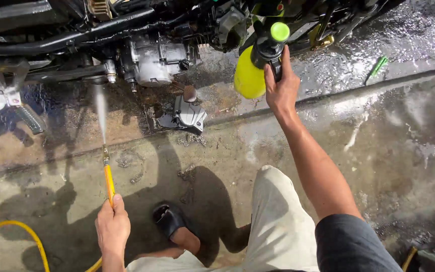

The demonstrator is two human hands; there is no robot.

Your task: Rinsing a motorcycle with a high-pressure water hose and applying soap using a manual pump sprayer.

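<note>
While the left hand (pixel 112 226) gripped the yellow spray lance (pixel 108 179) with its fingers wrapped closed around the handle, a thin jet of water (pixel 100 113) shot from the nozzle up toward the underside of the motorcycle engine (pixel 152 58) at the far edge of the wet concrete floor (pixel 368 151). The right hand (pixel 280 85) was raised beside the bike, fingers closed around the neck of a yellow foam sprayer bottle (pixel 250 75) with a green cap, held near the frame. A grey engine cover (pixel 187 115) lay on the floor just below the engine, and a yellow hose (pixel 6 242) curled at the near left corner. A black sandal (pixel 169 219) stood on the floor between the two arms. The step in hand looked like rinsing the engine's lower parts. The next move would seem to call for steady aim with the lance, sweeping the jet along the casing while keeping the bottle clear.
</note>
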